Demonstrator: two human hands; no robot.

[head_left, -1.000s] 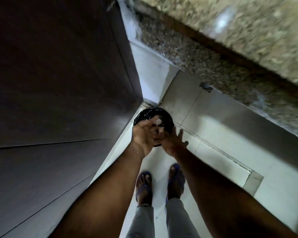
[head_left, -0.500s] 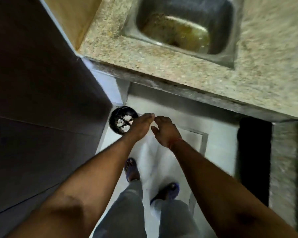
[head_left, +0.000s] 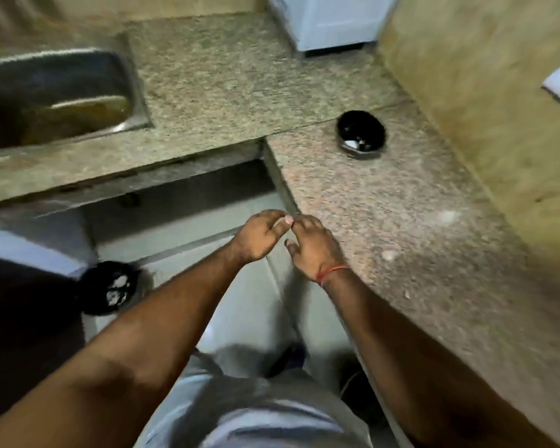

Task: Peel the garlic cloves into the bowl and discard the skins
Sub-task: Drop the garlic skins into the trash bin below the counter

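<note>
A black bowl (head_left: 361, 134) with a few pale pieces in it stands on the granite counter (head_left: 385, 221), near the inner corner. Down on the floor at the left sits a black-lined bin (head_left: 107, 287) with white garlic skins inside. My left hand (head_left: 259, 236) and my right hand (head_left: 314, 247) hover together just off the counter's edge, fingertips touching each other. Both have loosely curled fingers and I see nothing held in either. A red thread circles my right wrist. The view is blurred.
A steel sink (head_left: 52, 95) with brownish water is set in the counter at the upper left. A white appliance (head_left: 333, 21) stands at the back. A yellowish wall (head_left: 482, 92) runs along the right. My legs and feet are on the tiled floor below.
My hands have left the bin, where they were held over it, and moved right and up to the counter's edge. The view swung from the floor to the counter, bringing the bowl into sight.
</note>
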